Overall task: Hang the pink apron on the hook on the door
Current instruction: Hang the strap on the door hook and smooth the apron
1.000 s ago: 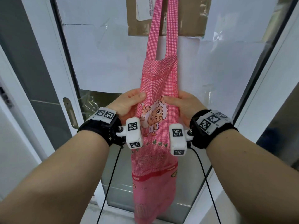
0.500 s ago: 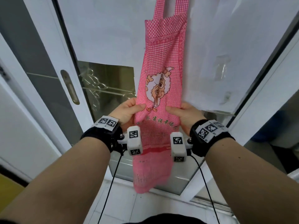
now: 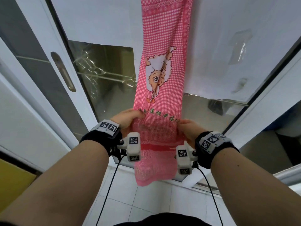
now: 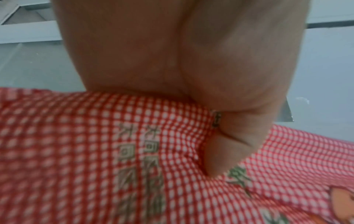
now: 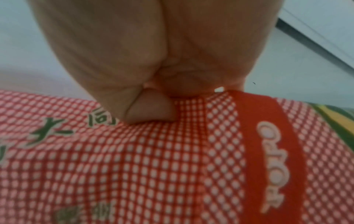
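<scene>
**We hold the apron by both edges**

We see the pink apron (image 3: 160, 88) hanging down in front of the door (image 3: 104, 20). Its top goes out of the head view, so we cannot see the hook. The cloth has a check pattern, with a cartoon sheep (image 3: 158, 70) in the middle and a line of green characters below it.

Our left hand (image 3: 126, 119) pinches the left edge of the apron, just under the green characters. In the left wrist view the thumb (image 4: 226, 145) presses into the cloth and the fingers are behind it. Our right hand (image 3: 187, 129) pinches the right edge at about the same height. In the right wrist view the thumb (image 5: 151, 109) lies on the cloth near a red band (image 5: 268, 144) with white letters.

Between our two hands the cloth is spread flat. The lower end of the apron hangs free below our wrists, above the tiled floor (image 3: 146, 201). To the left of the apron we see the door handle (image 3: 63, 71), well apart from it.
</scene>
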